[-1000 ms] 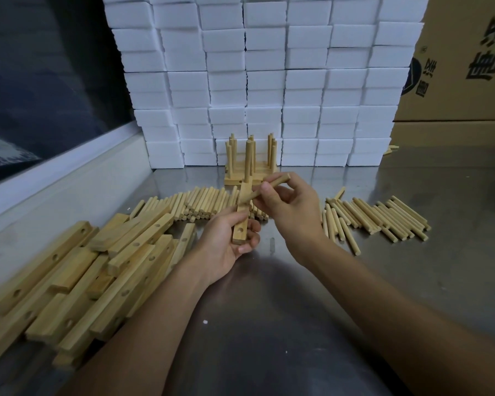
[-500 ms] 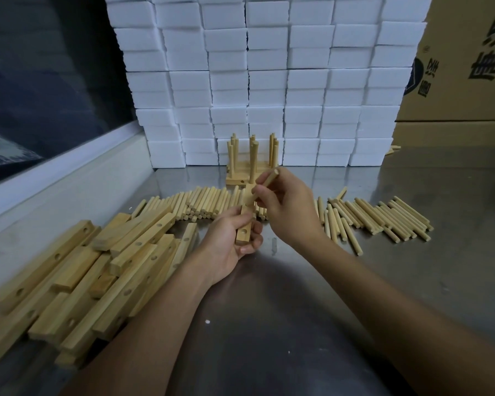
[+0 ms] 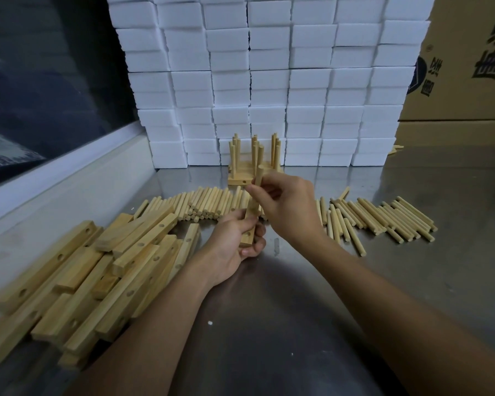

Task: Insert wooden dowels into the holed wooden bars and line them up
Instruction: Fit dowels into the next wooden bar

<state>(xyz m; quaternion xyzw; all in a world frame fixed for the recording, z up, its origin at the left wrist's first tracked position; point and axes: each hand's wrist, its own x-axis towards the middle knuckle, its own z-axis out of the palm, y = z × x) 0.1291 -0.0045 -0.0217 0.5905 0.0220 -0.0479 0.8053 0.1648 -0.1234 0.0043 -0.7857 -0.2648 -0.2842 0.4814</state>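
Head view: steel tabletop (image 3: pixel 269 324), foam-block wall (image 3: pixel 269 81).

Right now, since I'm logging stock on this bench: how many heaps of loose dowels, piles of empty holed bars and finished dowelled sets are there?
Loose dowel heaps: 2 (left heap, right heap)
Holed bar piles: 1
Finished dowelled sets: 1
Total: 4

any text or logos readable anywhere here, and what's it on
Cardboard box, top right: large dark Chinese characters, cut off by the frame edge, not reliably readable.
Same box: a dark round logo with smaller characters, partly hidden by the white foam blocks, unreadable.
Foam blocks, wooden bars, dowels: no text.
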